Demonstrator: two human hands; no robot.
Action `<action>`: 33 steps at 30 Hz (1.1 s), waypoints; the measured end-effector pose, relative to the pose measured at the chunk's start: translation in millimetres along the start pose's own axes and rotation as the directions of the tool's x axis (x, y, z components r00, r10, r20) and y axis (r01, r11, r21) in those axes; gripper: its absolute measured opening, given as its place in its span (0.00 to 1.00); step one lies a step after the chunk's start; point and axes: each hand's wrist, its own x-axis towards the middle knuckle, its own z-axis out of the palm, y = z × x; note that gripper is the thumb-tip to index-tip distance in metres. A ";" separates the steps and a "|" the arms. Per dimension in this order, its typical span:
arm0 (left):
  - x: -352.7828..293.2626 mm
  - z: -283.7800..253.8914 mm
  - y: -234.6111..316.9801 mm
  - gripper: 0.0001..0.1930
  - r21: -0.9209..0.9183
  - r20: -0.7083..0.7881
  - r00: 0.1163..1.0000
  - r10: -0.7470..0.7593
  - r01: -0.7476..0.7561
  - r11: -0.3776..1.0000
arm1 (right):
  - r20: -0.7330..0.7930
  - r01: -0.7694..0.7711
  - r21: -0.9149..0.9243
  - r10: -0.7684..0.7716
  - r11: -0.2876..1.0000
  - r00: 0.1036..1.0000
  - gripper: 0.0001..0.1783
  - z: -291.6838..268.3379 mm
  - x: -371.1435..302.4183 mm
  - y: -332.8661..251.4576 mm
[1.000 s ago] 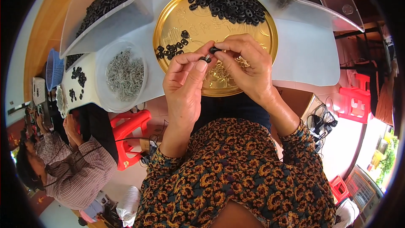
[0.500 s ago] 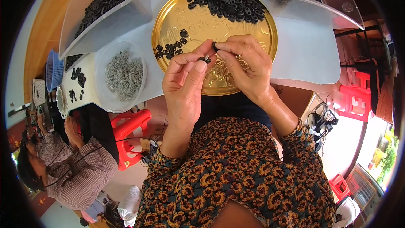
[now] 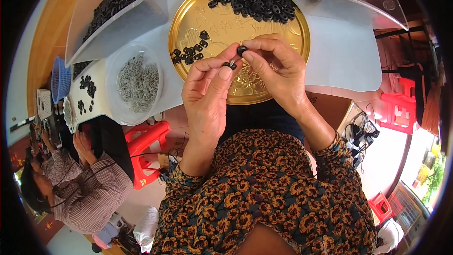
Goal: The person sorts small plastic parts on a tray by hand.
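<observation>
Over the near part of a round gold tray (image 3: 302,54), my left hand (image 3: 206,97) pinches a small black plastic piece with a screw (image 3: 230,65) between thumb and fingers. A silvery shank sticks up from it. My right hand (image 3: 282,73), close beside, holds a rounded black cap (image 3: 241,51) between thumb and forefinger, turned to show its smooth face. The two parts are apart. A heap of black oval pieces with holes (image 3: 259,2) covers the tray's far side. Assembled-looking black pieces (image 3: 188,55) lie at its left.
Left of the tray stands a clear round tub (image 3: 159,87) of small metal screws. Large clear bins (image 3: 155,7) of black parts flank the table's far side. A co-worker in a striped shirt (image 3: 89,198) sits at the left, near a red stool (image 3: 144,153).
My right hand has tilted the black cap so that more of its round face shows. The left hand keeps its pinch almost unmoved.
</observation>
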 end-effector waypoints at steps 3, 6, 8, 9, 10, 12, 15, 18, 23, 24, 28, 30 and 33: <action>-1.0 0.1 -5.1 0.08 0.031 -0.019 1.000 0.008 -0.007 1.000 | 0.036 0.240 -0.284 -0.240 0.928 0.970 0.11 -1.2 1.7 -0.3; -0.5 0.4 -4.9 0.08 0.025 -0.006 1.000 -0.023 0.023 0.999 | 0.127 0.410 -0.463 -0.399 0.786 0.908 0.13 -3.0 -0.4 3.9; 0.3 -1.7 -5.9 0.08 -0.006 -0.008 0.999 -0.034 0.034 0.999 | 0.145 0.393 -0.490 -0.372 0.778 0.917 0.14 -4.3 -1.7 5.8; 0.5 -3.1 -6.5 0.08 -0.037 -0.007 0.999 -0.047 0.047 0.998 | 0.148 0.394 -0.489 -0.371 0.778 0.917 0.14 -4.5 -1.8 5.5; 0.5 -4.2 -6.4 0.08 -0.038 -0.010 0.999 -0.046 0.045 0.998 | 0.124 0.327 -0.431 -0.303 0.841 0.945 0.15 -4.5 -1.4 4.4; 1.3 -4.7 -5.5 0.08 -0.076 -0.055 0.995 -0.087 0.083 0.994 | 0.104 0.254 -0.372 -0.232 0.893 0.967 0.16 -4.0 -1.7 1.5; 1.6 -4.9 -3.5 0.08 -0.099 -0.015 0.996 -0.091 0.089 0.991 | -0.003 -0.128 0.001 0.128 0.992 0.992 0.16 -1.1 -3.3 -2.6; 0.8 -3.1 -2.2 0.08 -0.090 -0.013 0.996 -0.086 0.085 0.992 | 0.012 -0.180 0.163 0.181 0.970 0.983 0.14 -3.7 -1.9 -3.9; -1.0 -0.4 -1.3 0.09 -0.086 -0.017 0.996 -0.092 0.090 0.992 | -0.014 -0.130 0.138 0.133 0.982 0.991 0.11 -2.3 -4.4 1.6; -1.3 0.0 -1.3 0.09 -0.080 -0.015 0.996 -0.092 0.091 0.993 | -0.010 -0.128 0.138 0.131 0.982 0.991 0.11 -2.4 -3.8 3.4; -2.0 0.7 -1.9 0.08 -0.079 -0.036 0.995 -0.098 0.095 0.992 | 0.016 0.191 -0.287 -0.195 0.939 0.981 0.11 -2.3 -2.0 4.2; -1.6 1.7 -3.1 0.08 -0.039 -0.051 0.994 -0.092 0.090 0.995 | 0.048 0.264 -0.377 -0.266 0.888 0.963 0.11 -3.1 -2.1 2.5; 0.9 -2.2 -4.3 0.08 -0.045 -0.050 0.991 -0.126 0.124 0.991 | 0.087 0.263 -0.381 -0.248 0.887 0.965 0.12 -3.8 -2.4 0.4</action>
